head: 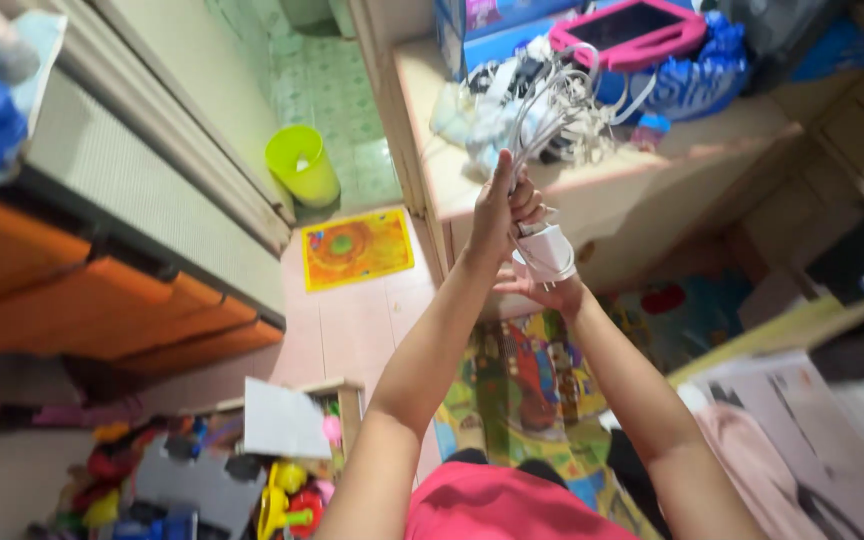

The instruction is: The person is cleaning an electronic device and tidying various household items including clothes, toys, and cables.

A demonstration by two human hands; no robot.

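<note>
From the head view, I raise my 2 hands in front of me, above the floor. My left hand (500, 205) has its fingers (527, 203) closed around 1 bundle of white cables (542, 115), which loops upward over the table (452, 180). My right hand (552, 285) sits just below, palm up, fingers curled under 1 white charger block (545, 250) that touches both hands. On the table lie 1 pink-cased tablet (632, 28) and 1 blue patterned bag (697, 75). Below, I see 1 lime green bin (302, 165) on the tiled floor, 1 orange-yellow mat (357, 247) near it, and 1 colourful play mat (527, 385) under my arms.
</note>
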